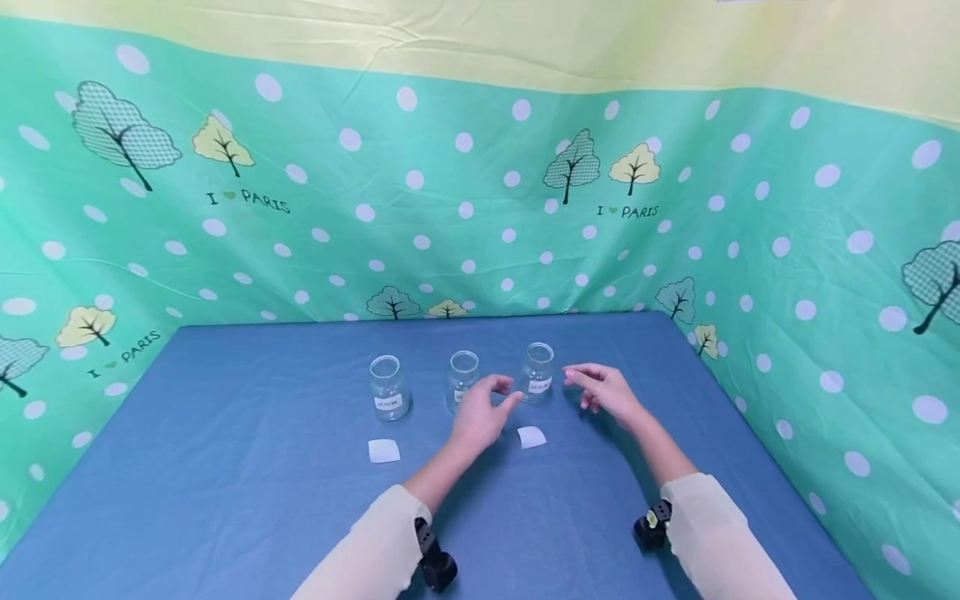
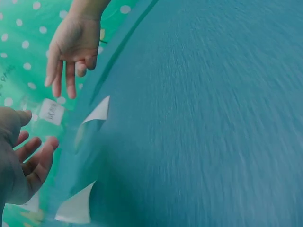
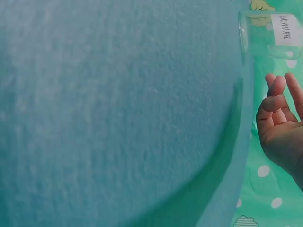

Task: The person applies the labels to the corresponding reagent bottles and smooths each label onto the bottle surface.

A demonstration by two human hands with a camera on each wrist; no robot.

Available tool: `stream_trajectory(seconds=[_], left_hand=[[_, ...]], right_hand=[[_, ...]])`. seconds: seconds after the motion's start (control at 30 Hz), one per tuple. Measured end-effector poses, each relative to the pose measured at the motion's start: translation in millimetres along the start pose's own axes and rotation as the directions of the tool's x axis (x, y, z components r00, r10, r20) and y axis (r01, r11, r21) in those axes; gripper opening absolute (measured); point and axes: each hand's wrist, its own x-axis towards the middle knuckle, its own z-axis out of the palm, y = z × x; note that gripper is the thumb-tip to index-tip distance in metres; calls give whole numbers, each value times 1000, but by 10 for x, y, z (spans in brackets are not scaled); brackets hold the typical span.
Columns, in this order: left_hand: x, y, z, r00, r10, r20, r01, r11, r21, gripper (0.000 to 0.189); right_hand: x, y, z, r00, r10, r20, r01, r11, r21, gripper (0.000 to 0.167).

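Observation:
Three clear glass jars stand upright on the blue table, each with a white label: a left jar (image 1: 387,386), a middle jar (image 1: 463,372) and a right jar (image 1: 538,370). My left hand (image 1: 482,417) hovers between the middle and right jars, fingers relaxed and thumb spread, partly covering the middle jar. To the right of the right jar, my right hand (image 1: 606,392) hangs with loosely bent fingers and nothing in them. The right wrist view shows its fingers (image 3: 278,86) apart from the labelled jar (image 3: 262,35).
A small white paper piece (image 1: 384,451) lies in front of the left jar. Another curled paper piece (image 1: 532,437) lies in front of the right jar. Behind the blue table (image 1: 247,500) hangs a green dotted curtain (image 1: 465,217), which also closes off the right side.

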Motion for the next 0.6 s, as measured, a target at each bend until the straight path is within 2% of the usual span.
stream_trajectory(seconds=[0.2, 0.37, 0.47, 0.6], left_hand=[[-101, 46, -194, 999, 15, 30, -16, 1000, 12, 31], [-191, 85, -341, 998, 28, 51, -28, 1000, -4, 27], [-249, 86, -431, 997, 40, 61, -39, 999, -10, 26], [-329, 91, -608, 998, 27, 56, -26, 1000, -9, 26]], right_hand=[[-31, -36, -65, 999, -4, -32, 4, 1000, 10, 50], [-85, -137, -78, 1000, -7, -28, 7, 1000, 30, 44], [-137, -219, -68, 999, -19, -30, 20, 1000, 16, 40], [-149, -249, -69, 998, -39, -59, 39, 999, -5, 38]])
